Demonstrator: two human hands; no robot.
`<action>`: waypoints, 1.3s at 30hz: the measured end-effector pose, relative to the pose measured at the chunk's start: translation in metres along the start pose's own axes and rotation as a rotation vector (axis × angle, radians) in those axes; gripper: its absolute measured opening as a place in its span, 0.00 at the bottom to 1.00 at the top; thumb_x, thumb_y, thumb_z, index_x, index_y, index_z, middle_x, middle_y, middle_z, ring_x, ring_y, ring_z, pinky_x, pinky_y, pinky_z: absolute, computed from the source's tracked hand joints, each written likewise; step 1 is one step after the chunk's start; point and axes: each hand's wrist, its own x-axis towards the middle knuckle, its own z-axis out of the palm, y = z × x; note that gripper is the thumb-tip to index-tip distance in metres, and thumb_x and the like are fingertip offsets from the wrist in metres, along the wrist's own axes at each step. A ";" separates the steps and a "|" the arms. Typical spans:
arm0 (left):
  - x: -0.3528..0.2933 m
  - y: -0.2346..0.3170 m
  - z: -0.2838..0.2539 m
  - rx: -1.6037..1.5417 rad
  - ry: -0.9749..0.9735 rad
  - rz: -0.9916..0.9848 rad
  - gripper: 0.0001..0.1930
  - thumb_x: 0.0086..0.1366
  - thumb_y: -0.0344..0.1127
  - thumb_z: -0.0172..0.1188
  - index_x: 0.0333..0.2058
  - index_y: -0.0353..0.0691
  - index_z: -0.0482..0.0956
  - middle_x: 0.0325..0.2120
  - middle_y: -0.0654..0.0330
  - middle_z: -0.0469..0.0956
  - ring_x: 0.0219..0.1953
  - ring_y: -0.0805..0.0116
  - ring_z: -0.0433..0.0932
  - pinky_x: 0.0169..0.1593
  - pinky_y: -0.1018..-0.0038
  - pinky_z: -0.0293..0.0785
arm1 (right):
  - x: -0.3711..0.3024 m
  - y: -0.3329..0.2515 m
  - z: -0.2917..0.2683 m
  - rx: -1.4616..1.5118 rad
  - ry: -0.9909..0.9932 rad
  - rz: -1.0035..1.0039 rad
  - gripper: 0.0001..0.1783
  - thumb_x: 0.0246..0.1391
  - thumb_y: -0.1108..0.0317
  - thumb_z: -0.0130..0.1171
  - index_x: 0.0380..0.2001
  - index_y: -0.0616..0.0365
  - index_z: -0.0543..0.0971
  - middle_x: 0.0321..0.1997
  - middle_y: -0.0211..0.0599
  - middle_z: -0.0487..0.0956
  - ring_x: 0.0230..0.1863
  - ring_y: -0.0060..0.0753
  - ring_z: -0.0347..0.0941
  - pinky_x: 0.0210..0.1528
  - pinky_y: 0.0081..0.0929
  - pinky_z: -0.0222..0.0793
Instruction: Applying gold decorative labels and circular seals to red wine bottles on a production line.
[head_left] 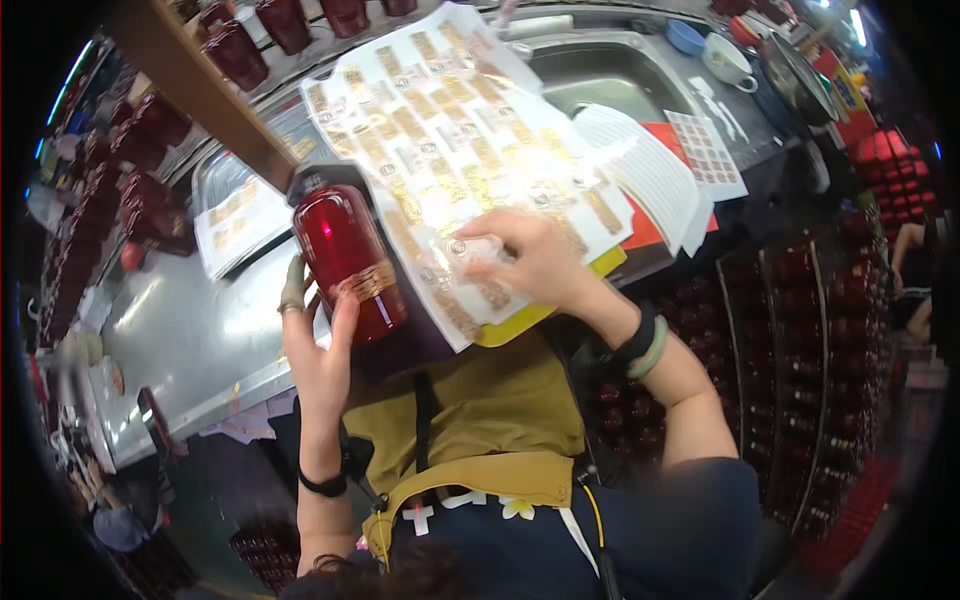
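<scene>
Clearly, in the head view, the left hand (320,350) has a part-closed grip on a glossy red bottle (340,240), thumb pressed on the front near a gold label band (362,285) and fingers along the left side. The bottle is left of the middle, its dark cap (315,182) pointing away from the person and its base nearer the apron (500,410); whether it lies flat or leans cannot be told.

The right hand (535,255) is over the near part of a large white sheet of gold labels (420,150), thumb and forefinger curved toward each other. Blur covers the fingertips, so one cannot tell whether they pinch a label or touch the sheet.

The two hands are well apart, with the sheet's left edge running between them, just beside the bottle. A yellow sheet (515,325) shows beneath the near edge. A shiny metal tabletop (190,320) spreads out to the left of the bottle. Beyond the bottle, a wooden post (200,90) slants down close to the cap. A sink (620,90) borders the far side, and fanned white papers (655,180) overlap the sheet's right side.
</scene>
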 end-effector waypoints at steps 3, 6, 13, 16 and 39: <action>-0.023 0.005 0.010 0.140 -0.075 0.018 0.50 0.59 0.30 0.74 0.73 0.26 0.53 0.66 0.42 0.67 0.66 0.53 0.71 0.67 0.62 0.67 | -0.005 0.049 -0.089 -0.238 0.091 0.446 0.16 0.51 0.60 0.74 0.37 0.60 0.88 0.40 0.43 0.86 0.41 0.42 0.84 0.46 0.33 0.78; -0.025 0.006 0.014 0.341 -0.079 0.098 0.53 0.56 0.24 0.73 0.75 0.30 0.49 0.70 0.44 0.62 0.68 0.56 0.67 0.70 0.64 0.64 | 0.003 0.089 -0.163 -0.514 0.286 0.519 0.17 0.51 0.58 0.74 0.37 0.60 0.88 0.35 0.43 0.86 0.36 0.41 0.83 0.43 0.34 0.77; -0.022 0.012 0.008 0.320 -0.199 -0.017 0.59 0.51 0.27 0.78 0.75 0.28 0.47 0.70 0.42 0.63 0.69 0.55 0.67 0.70 0.63 0.64 | 0.006 0.137 -0.184 -0.480 0.076 0.670 0.28 0.36 0.49 0.82 0.31 0.61 0.84 0.36 0.42 0.85 0.40 0.38 0.82 0.45 0.33 0.76; -0.023 0.011 0.010 0.395 -0.152 0.001 0.60 0.50 0.28 0.79 0.75 0.29 0.47 0.70 0.42 0.63 0.68 0.56 0.68 0.70 0.63 0.65 | 0.012 0.158 -0.202 -0.564 0.057 0.729 0.34 0.35 0.48 0.83 0.41 0.61 0.84 0.43 0.49 0.85 0.46 0.46 0.82 0.51 0.35 0.75; -0.028 -0.016 0.018 -0.048 0.101 -0.028 0.55 0.47 0.23 0.81 0.72 0.30 0.57 0.65 0.50 0.69 0.63 0.60 0.75 0.61 0.64 0.79 | 0.034 0.080 -0.182 0.041 0.115 0.668 0.15 0.67 0.63 0.60 0.49 0.63 0.83 0.36 0.25 0.80 0.26 0.11 0.62 0.28 0.14 0.59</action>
